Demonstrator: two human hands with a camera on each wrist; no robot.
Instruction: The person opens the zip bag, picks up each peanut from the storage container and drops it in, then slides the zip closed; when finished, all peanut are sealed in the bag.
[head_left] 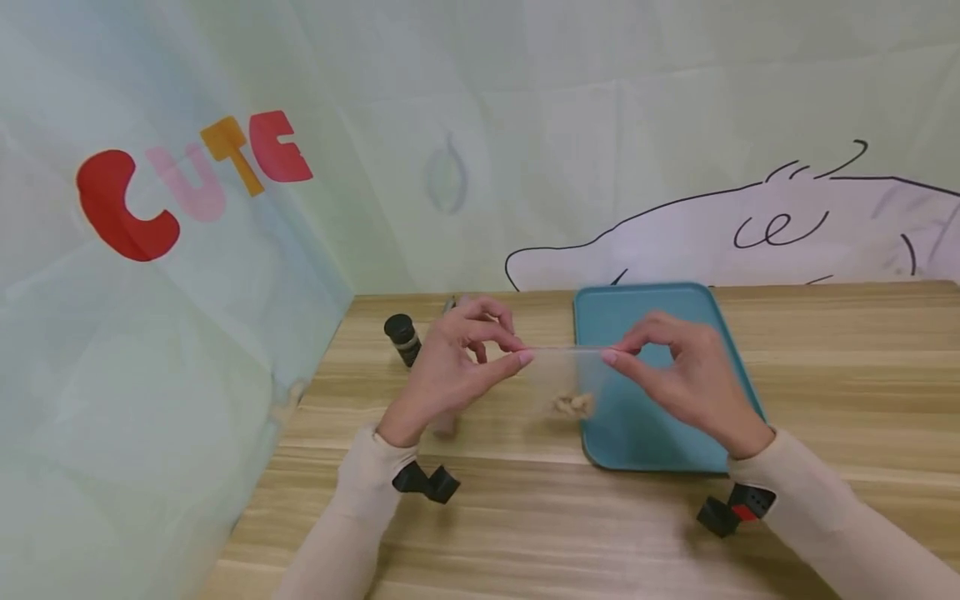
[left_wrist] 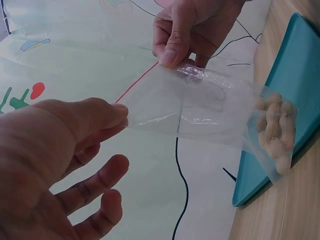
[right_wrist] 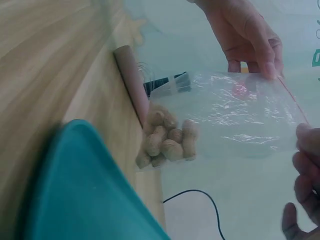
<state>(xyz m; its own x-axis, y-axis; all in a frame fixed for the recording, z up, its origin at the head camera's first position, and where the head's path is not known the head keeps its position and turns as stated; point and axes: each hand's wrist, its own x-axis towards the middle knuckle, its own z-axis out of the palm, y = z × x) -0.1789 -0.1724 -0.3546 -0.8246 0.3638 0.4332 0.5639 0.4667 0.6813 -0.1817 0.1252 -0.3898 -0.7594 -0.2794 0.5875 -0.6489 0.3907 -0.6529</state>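
Note:
A clear zip bag with a red strip along its top hangs between my two hands. Several unshelled peanuts lie gathered at its bottom. My left hand pinches one top corner between thumb and forefinger, its other fingers loosely bent. At the opposite corner my right hand pinches the strip the same way. The strip is stretched straight between the hands, and the bag is held above the table, partly over the blue tray's left edge. Whether the seal is closed I cannot tell.
A blue tray lies on the wooden table at right. To the left stands a black-capped bottle. Behind my left hand is a pinkish cylinder, partly hidden. A printed cloth hangs behind and left of the table.

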